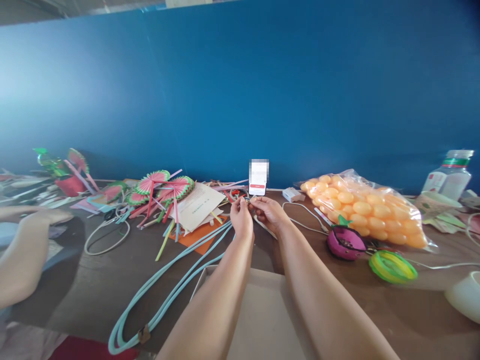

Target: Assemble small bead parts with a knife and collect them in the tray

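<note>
Both my hands are stretched out over the middle of the table, fingertips nearly meeting. My left hand (241, 215) is closed in a pinch, and my right hand (270, 212) pinches just beside it. Something small and dark is between the fingertips, too small to name. A loop of light blue tubing (168, 272) runs up from the lower left to my left wrist; whether it reaches the fingers is hidden. Behind my fingers a phone (258, 178) with a lit screen stands upright near the blue wall. Below my forearms lies a shallow grey-beige box or board (266, 305).
Watermelon-patterned paper fans (176, 189) and paper sheets (197, 205) crowd the left side. To the right are a clear bag of orange egg-shaped pieces (362, 207), a magenta pouch (345, 243), green-yellow rings (392, 266) and a bottle (450, 172). Another person's arm (28, 250) rests at far left.
</note>
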Tool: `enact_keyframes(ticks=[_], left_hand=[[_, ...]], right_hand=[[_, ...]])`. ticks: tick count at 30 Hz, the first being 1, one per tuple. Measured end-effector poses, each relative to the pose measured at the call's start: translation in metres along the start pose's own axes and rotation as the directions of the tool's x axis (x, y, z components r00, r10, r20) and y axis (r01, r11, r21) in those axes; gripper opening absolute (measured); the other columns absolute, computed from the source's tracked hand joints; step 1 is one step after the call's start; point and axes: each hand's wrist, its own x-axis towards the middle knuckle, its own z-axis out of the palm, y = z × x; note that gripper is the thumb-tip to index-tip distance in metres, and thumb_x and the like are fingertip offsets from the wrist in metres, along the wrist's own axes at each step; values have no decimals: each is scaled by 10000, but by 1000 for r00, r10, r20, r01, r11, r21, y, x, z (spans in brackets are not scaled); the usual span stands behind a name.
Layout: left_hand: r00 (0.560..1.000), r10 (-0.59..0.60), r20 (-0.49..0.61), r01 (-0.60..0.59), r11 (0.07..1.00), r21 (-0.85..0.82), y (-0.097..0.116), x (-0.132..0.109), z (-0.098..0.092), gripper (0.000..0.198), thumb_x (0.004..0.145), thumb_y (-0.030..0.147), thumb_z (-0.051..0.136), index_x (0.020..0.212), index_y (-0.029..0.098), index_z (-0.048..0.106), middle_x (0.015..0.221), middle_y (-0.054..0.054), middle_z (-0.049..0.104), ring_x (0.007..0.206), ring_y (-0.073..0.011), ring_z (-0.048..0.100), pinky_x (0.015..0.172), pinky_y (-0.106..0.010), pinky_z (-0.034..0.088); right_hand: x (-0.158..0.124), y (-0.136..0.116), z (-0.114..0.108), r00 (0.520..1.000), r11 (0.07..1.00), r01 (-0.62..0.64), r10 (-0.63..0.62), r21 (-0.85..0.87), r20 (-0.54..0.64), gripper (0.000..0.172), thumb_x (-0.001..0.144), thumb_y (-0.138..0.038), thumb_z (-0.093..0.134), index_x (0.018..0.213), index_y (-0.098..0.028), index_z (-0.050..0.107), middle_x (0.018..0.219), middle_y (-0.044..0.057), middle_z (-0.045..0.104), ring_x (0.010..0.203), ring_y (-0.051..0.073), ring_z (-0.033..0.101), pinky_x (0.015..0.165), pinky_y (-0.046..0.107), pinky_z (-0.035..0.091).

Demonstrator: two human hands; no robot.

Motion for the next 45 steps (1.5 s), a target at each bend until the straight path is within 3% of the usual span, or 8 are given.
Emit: enact_keyframes(ticks=[16, 32, 45], left_hand=[[1000, 21, -2, -21, 1000, 4, -5, 4, -1, 217, 817, 313, 600, 950, 143, 628, 771, -35, 620, 724, -145, 603, 732, -294, 481], [1000, 9, -7, -9, 1000, 24, -5, 2, -1, 235, 818, 345, 607, 945, 150, 635, 820, -55, 635, 781, -171, 624, 776, -326, 493], [999, 48, -6, -48, 997, 52, -12, 7, -3, 283, 787, 396, 648, 945, 161, 652, 845, -64, 647, 847, -195, 631, 791, -333, 494]], right_hand=[[1, 1, -1, 999, 1000, -26, 27, 14, -45, 253, 549, -245, 825, 682, -132, 643, 633, 15, 614, 478, 39, 405, 374, 152, 258], [-2, -1, 1, 998, 998, -47, 46, -42, -35, 248, 577, -266, 810, 658, -133, 617, 580, -7, 557, 440, 31, 353, 358, 172, 168], [0, 3, 1, 998, 1000, -21, 20, -19, -53, 303, 557, -294, 826, 681, -133, 601, 592, -16, 545, 460, 33, 370, 363, 159, 203]])
